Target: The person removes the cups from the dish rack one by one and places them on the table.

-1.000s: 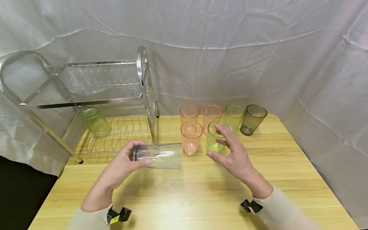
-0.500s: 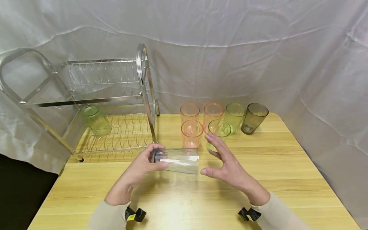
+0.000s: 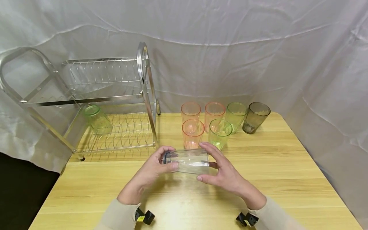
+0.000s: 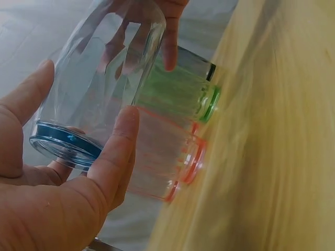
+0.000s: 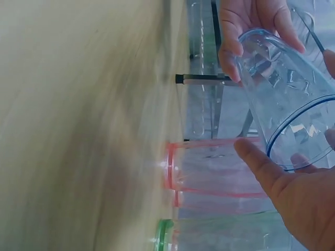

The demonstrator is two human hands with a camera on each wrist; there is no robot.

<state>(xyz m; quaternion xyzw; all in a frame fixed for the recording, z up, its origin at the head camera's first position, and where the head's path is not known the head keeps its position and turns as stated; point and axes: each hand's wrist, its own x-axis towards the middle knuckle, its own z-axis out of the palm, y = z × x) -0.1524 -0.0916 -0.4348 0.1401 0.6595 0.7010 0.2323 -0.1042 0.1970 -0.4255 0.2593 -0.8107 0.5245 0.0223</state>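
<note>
A clear, blue-tinted drinking glass (image 3: 188, 161) is held sideways above the table, its mouth towards the right. My left hand (image 3: 156, 167) grips it round the base, thumb in front and fingers behind; the dark blue base (image 4: 65, 141) shows in the left wrist view. Around the mouth end, my right hand (image 3: 222, 171) is spread with thumb and fingers apart. The rim (image 5: 296, 123) lies between those fingers in the right wrist view; whether they touch it I cannot tell. Just behind stand an orange-red glass (image 3: 193, 134) and a yellow-green glass (image 3: 219, 132).
In the back row are two more orange-red glasses (image 3: 191, 108) (image 3: 215, 110), a green glass (image 3: 236, 115) and a smoky grey glass (image 3: 255, 118). A two-tier metal dish rack (image 3: 118, 140) stands left, with a green glass (image 3: 98, 119) tilted on its lower tier. Grey cloth (image 3: 230, 70) hangs behind the table.
My left hand has carried the clear glass to the right, away from the rack. The right hand has come slightly down and left, and its fingers now surround the glass's mouth end.
</note>
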